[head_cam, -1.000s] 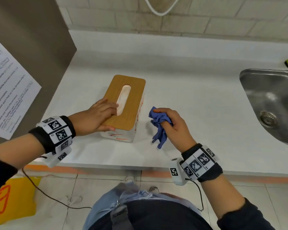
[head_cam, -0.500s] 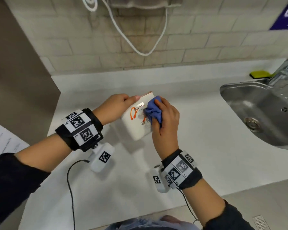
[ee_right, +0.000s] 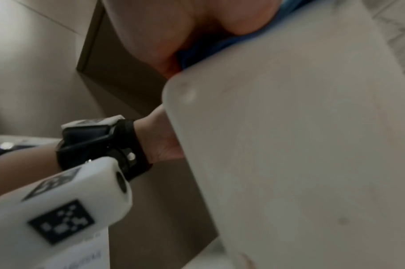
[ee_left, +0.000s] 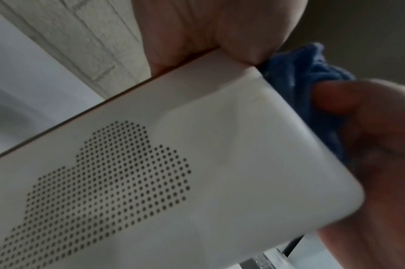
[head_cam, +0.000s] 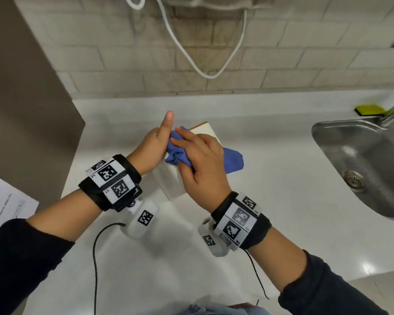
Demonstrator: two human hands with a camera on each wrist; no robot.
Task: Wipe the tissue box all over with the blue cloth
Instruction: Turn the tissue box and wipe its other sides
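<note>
The white, round-cornered plastic tissue box [ee_left: 220, 145], dot-patterned cloud on one side, is gripped tilted by the left hand [head_cam: 149, 147]; the crumpled blue cloth [head_cam: 232, 159] is pinched and pressed at its one o'clock corner by the right hand [head_cam: 203, 164].

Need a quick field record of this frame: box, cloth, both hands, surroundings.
box: white tissue box lifted off the counter, tilted
cloth: blue cloth bunched against the box, one end hanging free
left hand: left hand holds the box, thumb raised
right hand: right hand presses the cloth onto the box, fingers over it
sink: sink on the right
sponge: sponge behind the sink
</note>
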